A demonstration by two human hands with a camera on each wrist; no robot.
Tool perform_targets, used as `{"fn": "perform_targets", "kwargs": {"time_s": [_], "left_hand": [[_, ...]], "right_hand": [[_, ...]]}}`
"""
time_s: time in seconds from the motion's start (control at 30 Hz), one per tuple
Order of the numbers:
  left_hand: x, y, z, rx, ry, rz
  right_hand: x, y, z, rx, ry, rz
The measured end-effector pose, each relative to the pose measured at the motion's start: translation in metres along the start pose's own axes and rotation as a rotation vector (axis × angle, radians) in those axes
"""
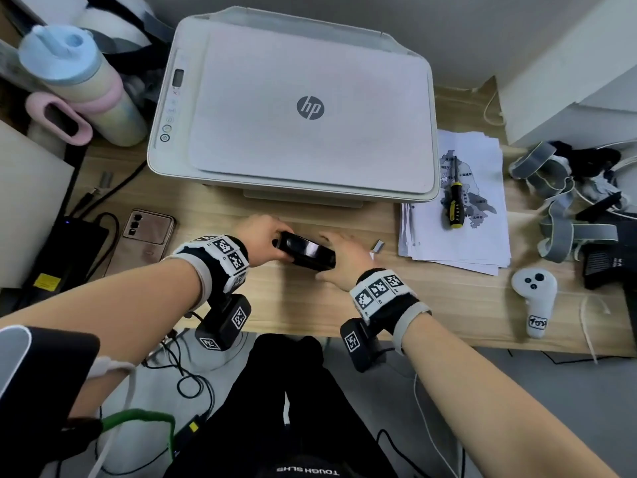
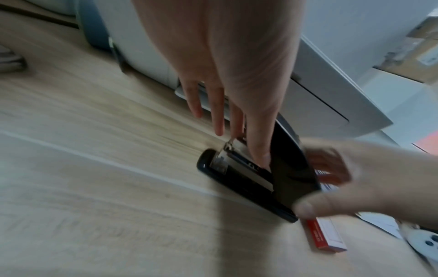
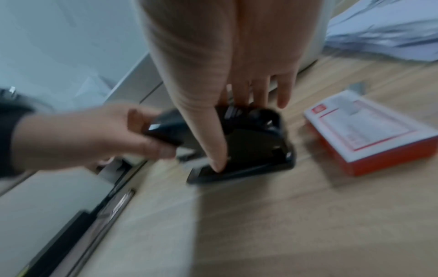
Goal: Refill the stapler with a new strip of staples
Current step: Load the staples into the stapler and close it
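Both hands meet at the black stapler (image 1: pixel 306 254) on the desk (image 1: pixel 431 298): my left hand (image 1: pixel 263 241) grips its raised lid, my right hand (image 1: pixel 344 258) clasps the base; I fear the lid springs shut on my fingers

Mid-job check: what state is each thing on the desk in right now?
stapler: on the desk, top cover lifted, metal channel exposed
left hand: grips the lifted cover
right hand: holds the stapler's base
staple box: flat on desk, beside stapler
staple strip: loose on desk
printer: lid closed
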State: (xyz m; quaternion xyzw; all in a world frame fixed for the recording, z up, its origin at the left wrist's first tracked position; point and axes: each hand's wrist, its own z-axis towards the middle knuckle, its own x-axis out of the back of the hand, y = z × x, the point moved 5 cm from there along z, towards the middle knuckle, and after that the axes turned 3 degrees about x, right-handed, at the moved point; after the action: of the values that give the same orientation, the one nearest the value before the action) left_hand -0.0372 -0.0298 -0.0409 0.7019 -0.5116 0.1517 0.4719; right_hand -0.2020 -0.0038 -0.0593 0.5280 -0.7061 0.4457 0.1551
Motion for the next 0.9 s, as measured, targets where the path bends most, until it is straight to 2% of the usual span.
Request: {"fn": "perform_targets", "kwargs": {"time_s": [0.17, 0.27, 0.43, 0.57, 0.77, 0.9], "left_hand": [[0.011, -0.012, -0.005, 0.054, 0.036, -0.037], [0.012, -0.015, -0.007, 0.081, 0.037, -0.053], [0.006, -0.015, -0.009, 0.109, 0.074, -0.12], [0.004, -0.012, -0.004, 0.137, 0.078, -0.114], [-0.003, -0.01, 0.0, 0.148, -0.051, -0.152], [0.007, -0.004, 0.001, 0.158, -0.064, -0.24]], "right_hand": [[0.013, 0.051, -0.025, -0.227, 0.188, 0.134], [0.01, 0.063, -0.033, -0.291, 0.101, 0.007], [0.005, 0.058, -0.025, -0.231, 0.086, -0.169], [0.011, 0.05, -0.012, -0.191, 0.107, -0.187], [0.015, 0.048, -0.007, -0.225, 0.05, -0.216], [0.033, 0.045, -0.01, -0.255, 0.023, -0.178]]}}
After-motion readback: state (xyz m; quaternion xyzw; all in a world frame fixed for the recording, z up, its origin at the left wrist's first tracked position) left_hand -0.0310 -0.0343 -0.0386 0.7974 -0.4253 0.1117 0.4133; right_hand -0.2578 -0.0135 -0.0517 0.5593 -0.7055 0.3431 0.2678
